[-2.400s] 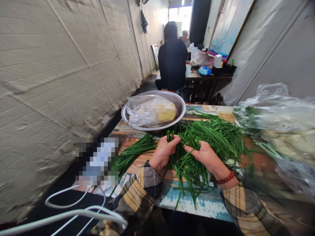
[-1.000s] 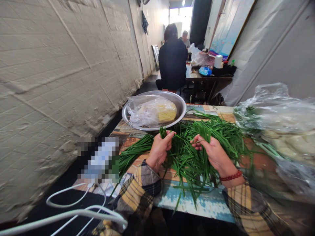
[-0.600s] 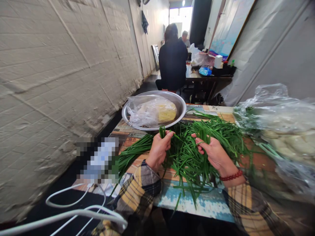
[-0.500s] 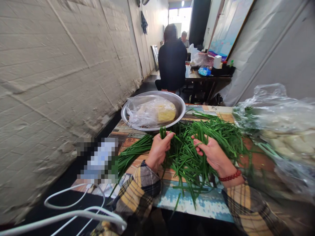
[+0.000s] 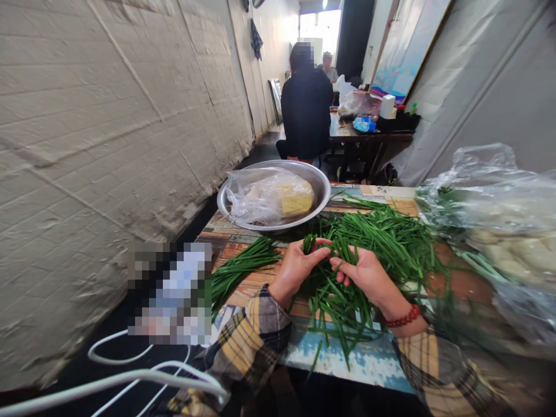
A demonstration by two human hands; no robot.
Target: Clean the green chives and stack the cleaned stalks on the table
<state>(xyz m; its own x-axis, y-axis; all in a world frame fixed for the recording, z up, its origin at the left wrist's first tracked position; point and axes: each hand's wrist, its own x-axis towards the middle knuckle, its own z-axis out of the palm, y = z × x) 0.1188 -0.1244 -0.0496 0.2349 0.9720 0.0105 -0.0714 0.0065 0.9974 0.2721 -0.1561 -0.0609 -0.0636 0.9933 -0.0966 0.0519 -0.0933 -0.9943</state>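
A loose heap of green chive stalks [image 5: 382,243] covers the middle of a worn painted table [image 5: 347,362]. My left hand [image 5: 297,269] is closed round a small bunch of chives whose cut ends stick up above the fingers. My right hand [image 5: 365,272], with a red bead bracelet at the wrist, pinches a few stalks just to the right, its fingertips almost touching the left hand. A tidy bundle of sorted chives [image 5: 238,269] lies on the table to the left of my left hand.
A metal basin [image 5: 319,185] holding a clear bag with something yellow stands behind the chives. A big clear plastic bag [image 5: 499,220] of pale food fills the right side. A brick wall runs along the left; white cables [image 5: 130,370] lie near. A person in black sits at a far table.
Both hands have come lower and closer together; the right hand moved left until its fingertips nearly meet the left hand's bunch. The view shifted slightly.
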